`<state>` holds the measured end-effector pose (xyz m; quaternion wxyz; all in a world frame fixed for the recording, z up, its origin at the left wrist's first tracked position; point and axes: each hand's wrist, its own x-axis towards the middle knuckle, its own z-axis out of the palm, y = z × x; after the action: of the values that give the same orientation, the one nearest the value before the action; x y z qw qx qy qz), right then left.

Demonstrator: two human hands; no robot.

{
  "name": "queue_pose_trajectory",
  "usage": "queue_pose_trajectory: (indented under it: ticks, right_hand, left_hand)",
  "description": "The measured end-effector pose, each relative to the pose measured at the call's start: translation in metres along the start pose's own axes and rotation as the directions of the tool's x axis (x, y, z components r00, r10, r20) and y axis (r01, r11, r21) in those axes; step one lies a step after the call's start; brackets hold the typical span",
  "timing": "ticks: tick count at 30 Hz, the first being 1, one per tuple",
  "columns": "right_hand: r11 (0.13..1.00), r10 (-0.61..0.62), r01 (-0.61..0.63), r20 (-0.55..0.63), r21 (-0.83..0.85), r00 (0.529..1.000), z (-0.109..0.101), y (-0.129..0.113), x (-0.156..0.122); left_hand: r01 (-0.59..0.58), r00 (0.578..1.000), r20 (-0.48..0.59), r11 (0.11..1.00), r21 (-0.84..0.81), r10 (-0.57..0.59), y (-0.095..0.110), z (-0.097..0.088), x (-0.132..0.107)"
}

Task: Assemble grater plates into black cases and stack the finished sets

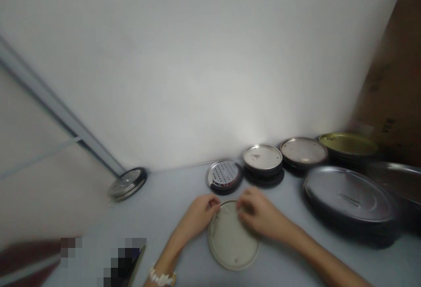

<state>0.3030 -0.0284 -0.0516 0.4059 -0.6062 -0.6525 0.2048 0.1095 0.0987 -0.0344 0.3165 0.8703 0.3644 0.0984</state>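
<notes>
A pale round metal lid (233, 239) with a raised rim lies in front of me at the bottom centre of the head view. At its upper left edge my left hand (201, 211) is closed, thumb and fingertips pinching the rim. My right hand (259, 214) has its fingers curled closed at the upper right edge of the same lid, slightly blurred. Just beyond the hands sits a round grater disc (225, 175) with a dark rim. A white beaded bracelet (162, 277) is on my left wrist.
Stacked round lids (263, 157) stand against the wall, with a silvery lid (304, 150) and a gold lid (348, 143) farther right. A large steel lid (351, 195) lies nearer. Another grater disc (128, 183) rests at the left beside a metal strip. A cardboard box (388, 90) borders the right.
</notes>
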Motion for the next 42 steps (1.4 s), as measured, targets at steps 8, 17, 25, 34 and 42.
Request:
queue_pose_trajectory:
  ticks: [8, 17, 25, 34, 42]
  right_hand:
    - [0.983, -0.058, 0.067, 0.056, -0.171, 0.997, 0.008, 0.005, -0.003]
    - [0.95, -0.089, 0.118, 0.114, -0.29, 0.99, 0.018, 0.009, -0.004]
    - [0.907, -0.107, 0.168, 0.174, -0.386, 0.979, 0.023, 0.02, -0.005]
    - [0.832, -0.092, 0.205, 0.236, -0.516, 0.967, 0.028, 0.012, -0.012]
    - [0.856, -0.1, 0.195, 0.217, -0.479, 0.971, 0.026, 0.005, -0.012]
  left_hand:
    - [-0.057, 0.973, 0.209, 0.978, -0.202, 0.1, 0.002, -0.002, 0.007]
    - [-0.11, 0.934, 0.325, 0.984, -0.14, 0.15, -0.001, -0.018, -0.004]
    - [-0.088, 0.931, 0.343, 0.99, -0.109, 0.12, -0.005, -0.01, -0.003]
    - [-0.078, 0.934, 0.345, 0.995, -0.059, 0.093, -0.002, -0.007, -0.005]
    - [-0.252, 0.958, 0.143, 0.968, 0.017, 0.247, 0.008, 0.003, -0.008]
